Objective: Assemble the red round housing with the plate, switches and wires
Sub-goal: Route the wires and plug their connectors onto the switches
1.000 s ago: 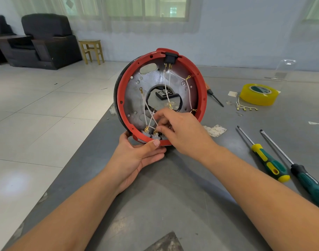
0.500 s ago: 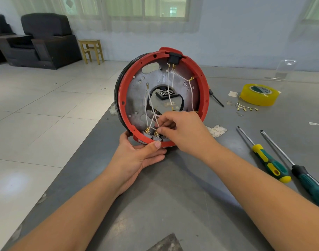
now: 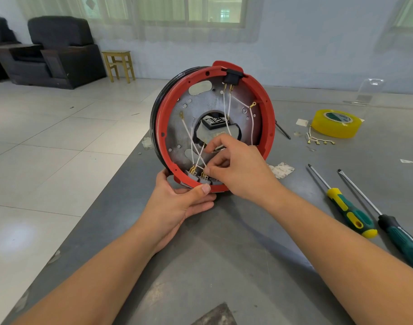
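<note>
The red round housing stands on its edge on the grey table, open side toward me. A grey metal plate with a central hole sits inside it. White wires with brass terminals run across the plate to grey switches at the bottom rim and a black socket at the top. My left hand grips the housing's bottom rim, thumb on the front. My right hand reaches inside, fingers curled, pinching a wire terminal by the switches.
Two screwdrivers lie at the right: a yellow-green one and a dark green one. A yellow tape roll, a loose wire harness and paper scraps lie behind. The table's left edge drops to a tiled floor.
The housing has tilted slightly to the right and upward in view. My right hand has shifted a little among the wires near the bottom switches; my left hand keeps its hold.
</note>
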Tool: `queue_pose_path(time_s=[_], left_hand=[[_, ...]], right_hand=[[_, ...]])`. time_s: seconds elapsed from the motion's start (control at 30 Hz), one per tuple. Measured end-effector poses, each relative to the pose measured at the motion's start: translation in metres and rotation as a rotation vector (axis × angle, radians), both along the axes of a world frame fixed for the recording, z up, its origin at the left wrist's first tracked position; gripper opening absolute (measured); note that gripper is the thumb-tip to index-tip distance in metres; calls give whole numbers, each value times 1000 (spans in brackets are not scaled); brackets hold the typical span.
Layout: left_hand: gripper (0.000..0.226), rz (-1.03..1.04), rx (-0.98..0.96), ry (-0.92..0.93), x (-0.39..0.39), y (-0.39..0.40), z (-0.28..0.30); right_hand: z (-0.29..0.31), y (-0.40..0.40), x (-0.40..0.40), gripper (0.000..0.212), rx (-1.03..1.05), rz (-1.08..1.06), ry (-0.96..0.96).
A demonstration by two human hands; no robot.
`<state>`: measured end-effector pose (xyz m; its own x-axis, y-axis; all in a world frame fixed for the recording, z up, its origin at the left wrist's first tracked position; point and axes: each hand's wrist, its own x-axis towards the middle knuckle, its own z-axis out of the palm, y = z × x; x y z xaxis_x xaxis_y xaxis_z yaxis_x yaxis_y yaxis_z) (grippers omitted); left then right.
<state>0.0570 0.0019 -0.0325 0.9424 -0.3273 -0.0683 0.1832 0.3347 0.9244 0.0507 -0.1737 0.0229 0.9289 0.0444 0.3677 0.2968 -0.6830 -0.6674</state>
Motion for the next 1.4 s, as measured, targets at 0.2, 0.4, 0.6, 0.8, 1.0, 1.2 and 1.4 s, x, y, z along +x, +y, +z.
queue_pose_path(time_s=[0.2,0.4,0.6,0.8,1.0,1.2,1.4], left_hand=[[84,-1,-2,-11,-1,0,-1],[85,4,-4,-9,0,-1,-1],[83,35,-48,24,0,0,0],[83,53,-115,67,0,3,5],[78,30,-136,92,-2,6,7],[69,24,-121,87,-2,6,8],[58,49,-84,109,-6,-3,9]], right_hand=[[0,3,-3,29,-12,18,-6],[-2,0,-1,25,22,33,-20],[-8,-11,-7,17,-102,26,-303],[-36,-29,-17,26,57,-283,-498],[-48,-35,-7,80,780,-228,99],[-43,-44,-2,59,1112,-23,263],[-38,-39,-7,51,1193,-29,242]])
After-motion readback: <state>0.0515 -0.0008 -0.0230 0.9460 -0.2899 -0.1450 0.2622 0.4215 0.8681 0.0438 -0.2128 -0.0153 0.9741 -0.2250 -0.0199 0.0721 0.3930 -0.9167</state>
